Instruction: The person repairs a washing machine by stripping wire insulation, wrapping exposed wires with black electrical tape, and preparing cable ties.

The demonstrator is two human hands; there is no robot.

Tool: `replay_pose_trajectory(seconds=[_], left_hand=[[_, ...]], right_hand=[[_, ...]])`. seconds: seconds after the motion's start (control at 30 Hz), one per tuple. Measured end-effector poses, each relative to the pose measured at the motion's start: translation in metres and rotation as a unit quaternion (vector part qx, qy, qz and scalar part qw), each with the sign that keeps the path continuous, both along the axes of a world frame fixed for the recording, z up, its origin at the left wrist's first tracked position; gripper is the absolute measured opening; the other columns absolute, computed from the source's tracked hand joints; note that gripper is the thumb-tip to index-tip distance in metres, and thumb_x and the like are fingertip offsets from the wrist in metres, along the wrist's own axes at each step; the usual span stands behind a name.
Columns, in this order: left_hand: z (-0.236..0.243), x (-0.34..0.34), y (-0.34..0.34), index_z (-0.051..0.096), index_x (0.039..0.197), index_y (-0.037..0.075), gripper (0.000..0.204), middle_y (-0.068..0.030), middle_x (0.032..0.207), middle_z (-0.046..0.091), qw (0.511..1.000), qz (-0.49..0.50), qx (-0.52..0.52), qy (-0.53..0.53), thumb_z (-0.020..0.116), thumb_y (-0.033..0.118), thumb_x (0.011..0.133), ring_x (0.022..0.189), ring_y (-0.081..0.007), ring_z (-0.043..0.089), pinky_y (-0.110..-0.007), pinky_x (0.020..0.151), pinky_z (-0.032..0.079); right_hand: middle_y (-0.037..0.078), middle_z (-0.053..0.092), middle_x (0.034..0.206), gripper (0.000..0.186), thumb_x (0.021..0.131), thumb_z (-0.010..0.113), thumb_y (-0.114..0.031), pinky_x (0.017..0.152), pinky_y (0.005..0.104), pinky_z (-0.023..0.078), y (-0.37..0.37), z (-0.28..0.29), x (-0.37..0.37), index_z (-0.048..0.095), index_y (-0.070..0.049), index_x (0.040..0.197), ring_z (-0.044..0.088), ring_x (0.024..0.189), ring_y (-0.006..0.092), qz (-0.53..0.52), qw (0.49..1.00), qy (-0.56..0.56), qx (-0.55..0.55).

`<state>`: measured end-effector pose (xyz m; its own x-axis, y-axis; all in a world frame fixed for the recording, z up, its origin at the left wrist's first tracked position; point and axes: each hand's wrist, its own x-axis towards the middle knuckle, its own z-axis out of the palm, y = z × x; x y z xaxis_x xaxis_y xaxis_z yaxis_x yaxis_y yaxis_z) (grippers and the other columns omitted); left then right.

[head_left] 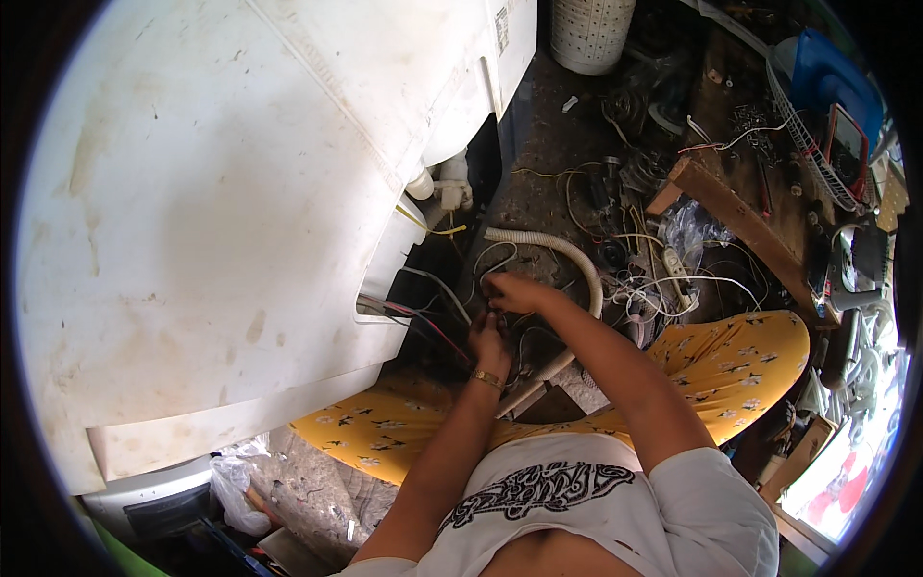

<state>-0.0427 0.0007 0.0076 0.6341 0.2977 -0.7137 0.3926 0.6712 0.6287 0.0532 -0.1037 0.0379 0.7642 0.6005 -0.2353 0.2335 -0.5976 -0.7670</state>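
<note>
A big, stained white plastic appliance housing [221, 212], apparently a washing machine lying over, fills the left side. From an opening near its lower corner, several thin wires [423, 315], one of them pink-red, run toward my hands. My left hand [488, 338], with a watch at the wrist, is closed around the wire ends. Just above it my right hand [514, 291] pinches with bent fingers close to a thin loop of wire [498, 248]. What lies between its fingertips is hidden and too dark to make out. A pale corrugated hose [577, 258] curves around my right hand and forearm.
A yellow wire [428, 223] sticks out by the housing's white pipe fitting [452, 188]. Right of the hose lie tangled white cables [663, 288] and a wooden frame [740, 216]. A perforated white drum [591, 34] stands at the back. A red-edged meter [846, 149] sits far right.
</note>
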Motion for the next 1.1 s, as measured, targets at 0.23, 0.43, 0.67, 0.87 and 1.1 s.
replay_pose_trajectory(seconds=[0.23, 0.43, 0.67, 0.87, 1.1], left_hand=[[0.009, 0.004, -0.009, 0.056, 0.092, 0.007, 0.009, -0.0005, 0.072, 0.057, 1.000, -0.013, -0.003, -0.003, 0.053, 0.015, 0.092, 0.060, -0.0097, 0.052, -0.024, 0.052, 0.040], [-0.009, 0.010, 0.015, 0.056, 0.083, 0.010, 0.019, 0.0013, 0.065, 0.053, 0.996, 0.011, -0.073, 0.047, 0.050, 0.024, 0.094, 0.056, -0.0098, 0.049, -0.025, 0.051, 0.038], [-0.011, 0.025, 0.028, 0.056, 0.085, 0.014, 0.014, 0.0039, 0.064, 0.052, 0.961, -0.081, -0.254, 0.072, 0.051, 0.025, 0.093, 0.058, -0.0093, 0.050, -0.026, 0.056, 0.039], [-0.005, 0.023, 0.034, 0.058, 0.094, 0.015, 0.010, 0.0034, 0.073, 0.058, 0.958, -0.145, -0.242, 0.045, 0.055, 0.024, 0.091, 0.062, -0.0105, 0.056, -0.026, 0.056, 0.042], [-0.003, 0.021, 0.007, 0.059, 0.095, 0.008, 0.014, 0.0003, 0.074, 0.059, 0.985, -0.153, 0.033, -0.067, 0.061, 0.020, 0.089, 0.062, -0.0088, 0.055, -0.026, 0.053, 0.041]], right_hand=[[0.012, 0.064, 0.096, 0.033, 0.074, 0.066, -0.023, 0.084, 0.0576, 0.037, -0.002, 0.007, 0.000, 0.053, -0.010, 0.101, 0.059, 0.100, 0.0343, -0.021, 0.997, 0.016, -0.070], [0.014, 0.064, 0.095, 0.035, 0.073, 0.066, -0.021, 0.085, 0.0539, 0.039, 0.015, 0.018, -0.005, 0.052, -0.008, 0.103, 0.060, 0.096, 0.0361, -0.015, 0.998, 0.018, -0.063], [0.018, 0.061, 0.101, 0.046, 0.072, 0.060, -0.015, 0.084, 0.0412, 0.046, 0.005, -0.034, -0.009, 0.049, -0.003, 0.115, 0.059, 0.099, 0.0308, -0.145, 0.968, 0.123, 0.162], [0.018, 0.058, 0.110, 0.057, 0.068, 0.069, -0.021, 0.083, 0.0362, 0.047, 0.026, -0.016, -0.002, 0.047, -0.001, 0.117, 0.057, 0.098, 0.0265, -0.196, 0.936, 0.198, 0.214], [0.019, 0.064, 0.099, 0.062, 0.060, 0.079, -0.033, 0.085, 0.0449, 0.046, 0.030, 0.005, -0.010, 0.057, -0.002, 0.109, 0.060, 0.094, 0.0382, -0.120, 0.992, -0.025, -0.003]])
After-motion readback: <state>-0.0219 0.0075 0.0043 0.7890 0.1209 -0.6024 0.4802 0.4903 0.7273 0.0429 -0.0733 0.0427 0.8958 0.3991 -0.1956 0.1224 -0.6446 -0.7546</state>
